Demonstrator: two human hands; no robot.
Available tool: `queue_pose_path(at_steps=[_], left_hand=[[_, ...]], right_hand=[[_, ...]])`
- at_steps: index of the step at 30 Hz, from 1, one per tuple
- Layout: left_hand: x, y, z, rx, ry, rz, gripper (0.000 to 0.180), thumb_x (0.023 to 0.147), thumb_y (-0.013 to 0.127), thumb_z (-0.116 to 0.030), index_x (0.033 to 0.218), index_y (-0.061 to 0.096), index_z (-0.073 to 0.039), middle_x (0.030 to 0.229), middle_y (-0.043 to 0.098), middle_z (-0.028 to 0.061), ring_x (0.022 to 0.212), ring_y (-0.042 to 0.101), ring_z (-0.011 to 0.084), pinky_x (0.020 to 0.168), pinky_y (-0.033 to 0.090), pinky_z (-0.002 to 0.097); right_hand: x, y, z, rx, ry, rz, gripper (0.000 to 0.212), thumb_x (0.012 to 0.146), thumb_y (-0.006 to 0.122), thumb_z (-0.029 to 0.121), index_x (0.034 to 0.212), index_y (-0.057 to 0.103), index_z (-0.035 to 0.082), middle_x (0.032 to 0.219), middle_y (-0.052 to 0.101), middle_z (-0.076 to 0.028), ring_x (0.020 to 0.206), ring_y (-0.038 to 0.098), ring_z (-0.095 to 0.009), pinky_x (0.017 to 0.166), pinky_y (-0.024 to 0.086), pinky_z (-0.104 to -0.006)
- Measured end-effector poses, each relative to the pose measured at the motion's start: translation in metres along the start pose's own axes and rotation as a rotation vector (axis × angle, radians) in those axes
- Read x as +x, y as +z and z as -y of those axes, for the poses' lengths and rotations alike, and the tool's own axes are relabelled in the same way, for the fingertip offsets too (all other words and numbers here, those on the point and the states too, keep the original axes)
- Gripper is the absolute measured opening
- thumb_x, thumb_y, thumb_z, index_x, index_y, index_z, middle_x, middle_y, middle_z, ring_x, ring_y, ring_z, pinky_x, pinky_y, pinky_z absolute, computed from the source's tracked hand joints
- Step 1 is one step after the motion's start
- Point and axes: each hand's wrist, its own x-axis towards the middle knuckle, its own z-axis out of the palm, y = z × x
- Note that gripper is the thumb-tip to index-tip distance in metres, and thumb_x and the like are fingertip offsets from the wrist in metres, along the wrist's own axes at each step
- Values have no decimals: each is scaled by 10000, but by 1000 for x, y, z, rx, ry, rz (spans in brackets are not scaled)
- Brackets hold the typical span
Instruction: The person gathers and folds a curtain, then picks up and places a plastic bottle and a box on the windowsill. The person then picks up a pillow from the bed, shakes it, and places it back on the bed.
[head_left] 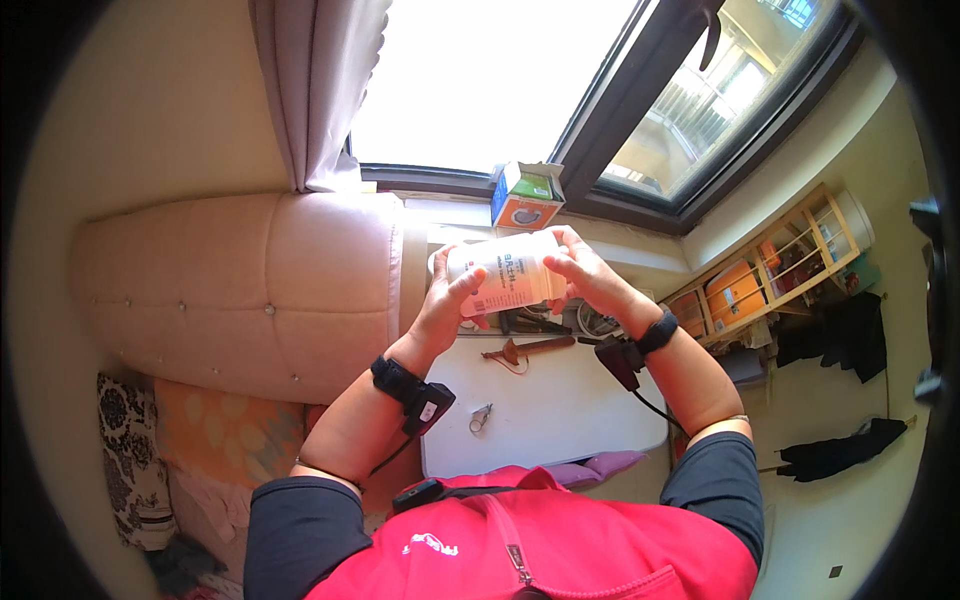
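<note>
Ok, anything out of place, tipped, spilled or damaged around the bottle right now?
Nothing stands out. Both hands, left hand and right hand, hold the white bottle sideways above the white table; no spill shows.

A small metal clip (481, 417) lies near the white table's (560, 410) front-left corner; a brown-handled tool (527, 349) rests toward its back edge.

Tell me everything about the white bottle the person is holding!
The white bottle looks like smooth plastic, round and chunky, with a printed label of dark and reddish writing. It lies on its side in the air, above a white table. The left hand grips one end, thumb across the label, and the right hand grips the other end. Its cap is hidden.
</note>
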Motion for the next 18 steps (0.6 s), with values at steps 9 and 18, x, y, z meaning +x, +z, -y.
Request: queue_pose_path(at_steps=[9,18], left_hand=[[-6,11,9,36,83,-45,753,869,713,-354,1393,211,-154,1161,494,124,954,625,211,483,536,278],[-7,5,28,724,652,-40,805,749,834,-217,1348,309,-105,1164,487,160,1026,578,296,776,540,423]], right_hand=[[-1,4,-1,7,62,-55,617,916,574,512,1286,431,39,921,623,-123,556,612,-172,419,506,-270],[0,5,-26,473,376,118,635,907,433,644,1227,519,102,919,627,-91,582,590,-170,414,476,-249]])
